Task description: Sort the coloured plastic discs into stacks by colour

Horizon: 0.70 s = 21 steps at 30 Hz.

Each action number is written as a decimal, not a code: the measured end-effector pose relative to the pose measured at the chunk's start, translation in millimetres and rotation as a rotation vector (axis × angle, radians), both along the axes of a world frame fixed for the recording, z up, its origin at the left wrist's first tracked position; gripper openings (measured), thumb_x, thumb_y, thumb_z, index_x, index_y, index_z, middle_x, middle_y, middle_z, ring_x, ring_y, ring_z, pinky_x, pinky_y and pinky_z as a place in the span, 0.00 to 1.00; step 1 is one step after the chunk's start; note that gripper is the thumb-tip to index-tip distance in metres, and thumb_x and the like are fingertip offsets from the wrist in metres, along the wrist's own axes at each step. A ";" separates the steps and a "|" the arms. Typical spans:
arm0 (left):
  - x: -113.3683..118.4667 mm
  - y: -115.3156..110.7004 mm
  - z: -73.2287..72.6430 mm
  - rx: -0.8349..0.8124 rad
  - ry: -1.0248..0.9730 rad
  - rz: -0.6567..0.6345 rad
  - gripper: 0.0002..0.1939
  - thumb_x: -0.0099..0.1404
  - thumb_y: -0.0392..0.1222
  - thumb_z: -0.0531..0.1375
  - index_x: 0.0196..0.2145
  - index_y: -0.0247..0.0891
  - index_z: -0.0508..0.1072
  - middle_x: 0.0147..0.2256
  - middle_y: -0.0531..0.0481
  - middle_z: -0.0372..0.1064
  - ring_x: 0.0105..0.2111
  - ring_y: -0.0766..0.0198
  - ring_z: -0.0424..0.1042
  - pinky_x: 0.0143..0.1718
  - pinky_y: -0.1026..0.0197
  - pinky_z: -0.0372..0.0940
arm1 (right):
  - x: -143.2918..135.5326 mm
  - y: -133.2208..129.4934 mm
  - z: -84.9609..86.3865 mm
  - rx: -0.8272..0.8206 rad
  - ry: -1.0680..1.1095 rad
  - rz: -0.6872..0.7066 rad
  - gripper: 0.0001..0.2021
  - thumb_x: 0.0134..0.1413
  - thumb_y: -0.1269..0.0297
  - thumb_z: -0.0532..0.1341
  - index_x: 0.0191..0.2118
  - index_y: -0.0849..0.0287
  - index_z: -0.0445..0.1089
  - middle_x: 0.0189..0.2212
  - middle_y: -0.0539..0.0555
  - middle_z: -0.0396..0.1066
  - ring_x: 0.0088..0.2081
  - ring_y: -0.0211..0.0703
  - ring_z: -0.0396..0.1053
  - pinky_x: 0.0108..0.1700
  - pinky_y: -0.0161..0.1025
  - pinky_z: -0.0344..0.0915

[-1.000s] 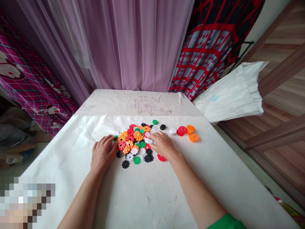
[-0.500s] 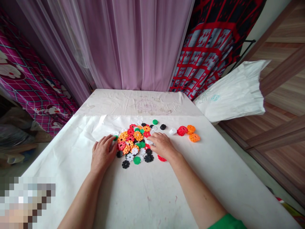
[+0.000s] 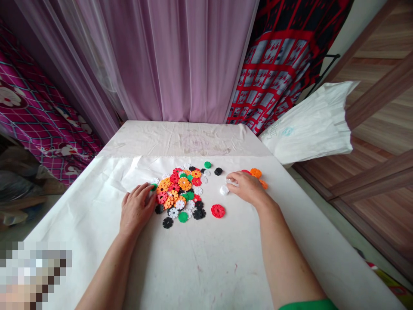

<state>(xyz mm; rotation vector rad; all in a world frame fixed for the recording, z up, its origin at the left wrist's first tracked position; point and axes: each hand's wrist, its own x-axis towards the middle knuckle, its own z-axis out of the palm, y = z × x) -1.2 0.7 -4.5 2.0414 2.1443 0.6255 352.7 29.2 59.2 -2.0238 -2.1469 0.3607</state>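
A pile of notched plastic discs [image 3: 184,184] in red, orange, green, white and black lies on the white-covered table. My left hand [image 3: 137,206] rests at the pile's left edge, its fingertips closed at a green disc [image 3: 154,187]. My right hand [image 3: 247,187] is right of the pile, thumb and fingers around white discs [image 3: 229,181]. Just left of its fingertips lies another white piece [image 3: 224,190]. Nearer to me is a red disc stack [image 3: 218,211]. Orange discs [image 3: 256,173] and a partly hidden red one sit beyond my right hand.
A green disc [image 3: 208,165] and a black one [image 3: 218,171] lie behind the pile. A white plastic bag [image 3: 309,125] hangs at the table's right edge. Purple curtains [image 3: 180,60] stand beyond the far edge.
My right hand has moved right, from the pile to the white discs. A white piece now lies separately between it and the pile, and the red stack is uncovered. My left hand has stayed put.
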 end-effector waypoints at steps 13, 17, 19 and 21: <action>-0.6 1.0 -0.6 0.032 -0.001 -0.011 0.21 0.69 0.51 0.50 0.53 0.46 0.74 0.59 0.46 0.68 0.61 0.51 0.62 0.63 0.41 0.52 | -7.9 -2.7 -3.9 -0.057 -0.063 0.023 0.12 0.52 0.64 0.61 0.43 0.54 0.76 0.44 0.53 0.76 0.42 0.44 0.71 0.39 0.35 0.58; -0.1 0.7 -0.7 0.027 0.007 -0.016 0.22 0.69 0.51 0.49 0.53 0.45 0.74 0.59 0.45 0.67 0.61 0.49 0.62 0.62 0.40 0.53 | -7.9 -2.0 -8.8 -0.059 -0.056 0.041 0.11 0.52 0.64 0.60 0.41 0.54 0.75 0.42 0.52 0.76 0.41 0.42 0.71 0.39 0.35 0.58; 0.5 0.4 -0.2 0.022 0.008 -0.019 0.22 0.70 0.52 0.48 0.53 0.44 0.73 0.60 0.45 0.67 0.62 0.49 0.62 0.62 0.40 0.53 | -7.3 -1.8 -10.4 -0.064 -0.055 0.048 0.10 0.52 0.64 0.60 0.41 0.54 0.75 0.42 0.51 0.75 0.41 0.42 0.71 0.39 0.34 0.58; 0.9 0.2 0.3 0.013 0.004 -0.017 0.23 0.70 0.52 0.48 0.53 0.43 0.73 0.60 0.45 0.67 0.62 0.49 0.61 0.62 0.40 0.53 | -6.2 -1.9 -10.2 -0.067 -0.051 0.045 0.11 0.53 0.63 0.61 0.42 0.54 0.75 0.43 0.52 0.75 0.42 0.42 0.71 0.40 0.34 0.59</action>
